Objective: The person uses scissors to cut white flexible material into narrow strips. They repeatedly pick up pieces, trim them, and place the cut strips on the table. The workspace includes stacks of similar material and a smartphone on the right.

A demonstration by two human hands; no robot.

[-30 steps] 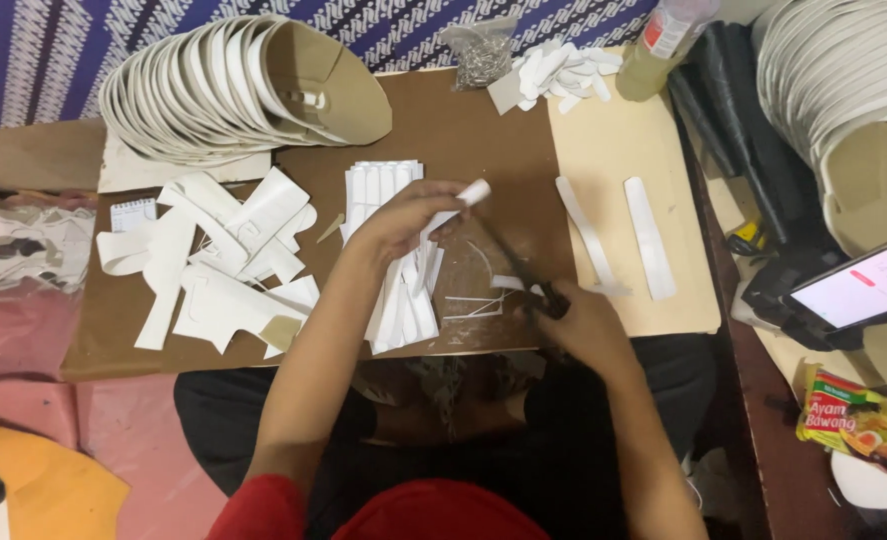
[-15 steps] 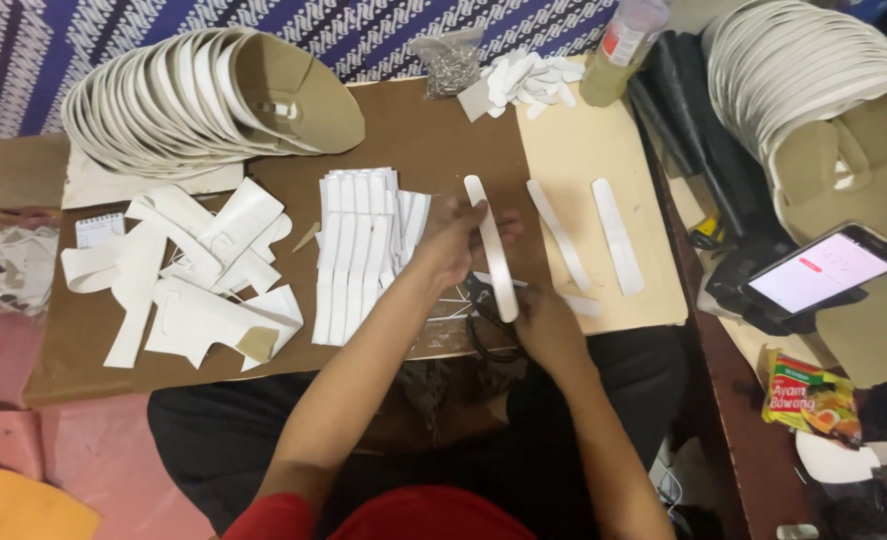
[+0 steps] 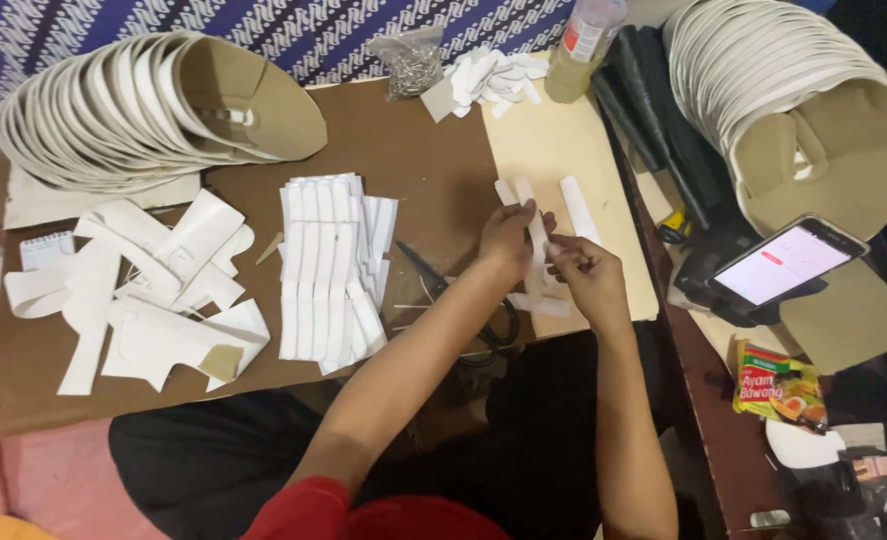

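Both of my hands meet over the pale board (image 3: 563, 140) at the right of the brown work surface (image 3: 403, 150). My left hand (image 3: 508, 240) and my right hand (image 3: 585, 275) together pinch one long white paper strip (image 3: 536, 228) that stands roughly upright between them. Two more white strips (image 3: 574, 205) lie on the pale board just beyond my fingers. Black scissors (image 3: 463, 300) rest on the brown surface under my left forearm. A neat stack of white strips (image 3: 325, 265) lies to the left of my left arm.
Loose white cut-outs (image 3: 153, 290) are scattered at the left. Nested cardboard cone shapes (image 3: 143, 105) lie at the back left and another stack (image 3: 793, 110) at the right. A phone (image 3: 788, 262), a bottle (image 3: 585, 45), a bag of pins (image 3: 411, 62) and a snack packet (image 3: 775, 385) sit around.
My hands moved right from the brown surface to the pale board with the strip. The scissors, held in my right hand a second ago, now lie on the surface.
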